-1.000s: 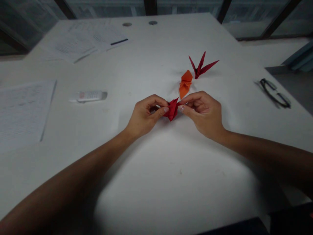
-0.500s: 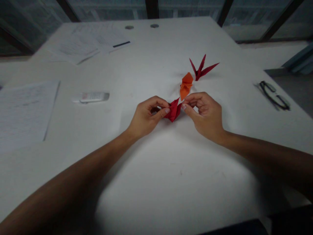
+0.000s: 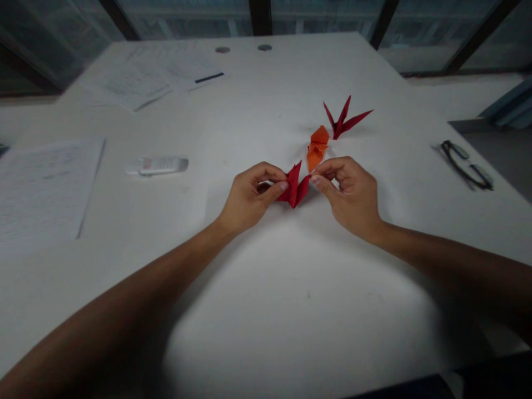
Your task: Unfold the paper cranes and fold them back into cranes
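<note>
Between my hands is a red origami crane (image 3: 294,188), its folds partly covered by my fingers. My left hand (image 3: 257,191) pinches its left side between thumb and fingers. The tip of its right-hand point is pinched by my right hand (image 3: 349,191). Just beyond lies an orange folded paper figure (image 3: 318,148), close to my right fingertips. A second red folded paper piece (image 3: 343,119), with three long points spread upward, stands behind the orange one.
Black-framed glasses (image 3: 466,165) rest near the table's right edge. On the left are a white correction-pen-like tube (image 3: 157,166) and a stack of written sheets (image 3: 45,191). More papers (image 3: 137,83) and a dark strip (image 3: 209,77) lie at the far left of the white table (image 3: 266,288).
The red crane's two points have spread wider apart, with the right one drawn slightly to the right. Both hands keep their pinch. The view has shifted slightly.
</note>
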A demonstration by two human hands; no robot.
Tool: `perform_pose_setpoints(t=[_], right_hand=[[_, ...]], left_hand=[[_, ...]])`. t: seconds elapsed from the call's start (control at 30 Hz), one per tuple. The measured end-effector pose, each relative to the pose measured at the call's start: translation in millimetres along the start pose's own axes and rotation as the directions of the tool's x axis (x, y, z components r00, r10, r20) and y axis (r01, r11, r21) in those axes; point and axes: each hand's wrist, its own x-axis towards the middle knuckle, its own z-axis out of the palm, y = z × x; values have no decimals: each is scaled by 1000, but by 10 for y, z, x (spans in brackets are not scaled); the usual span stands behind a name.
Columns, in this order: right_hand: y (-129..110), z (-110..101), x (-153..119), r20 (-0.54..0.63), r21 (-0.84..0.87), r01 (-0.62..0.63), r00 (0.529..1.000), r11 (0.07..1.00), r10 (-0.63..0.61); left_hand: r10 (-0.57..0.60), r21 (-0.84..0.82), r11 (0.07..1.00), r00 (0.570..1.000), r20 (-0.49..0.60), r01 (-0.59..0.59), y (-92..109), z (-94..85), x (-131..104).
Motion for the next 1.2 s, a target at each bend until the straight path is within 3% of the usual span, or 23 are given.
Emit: perform_pose_setpoints(t=[0.17,0.33,0.57,0.73,1.07,1.2], right_hand=[[29,2,16,-6,-23,18,1000,1000,-18],[20,4,36,20,85,-12,1000,996,10],[25,-54,137,164,215,-109,984,971,74],[0,-46,100,310,163,-126,948,979,70],[-114,-26,76,259,10,-14,966,1000,11],[-128,-29,69,184,-11,47,982,999,-44]], left_hand=[[-16,-5,1000,1000,-17,16,-3,-9,22],[6,-26,1000,1000,-4,-6,-21,-44,38],[-55,-151,984,962,267,98,15,-135,59],[-66,-96,990,936,347,105,18,-167,74],[-5,39,999,950,312,-8,45,-130,70],[-2,55,998,964,265,-13,39,-126,83]])
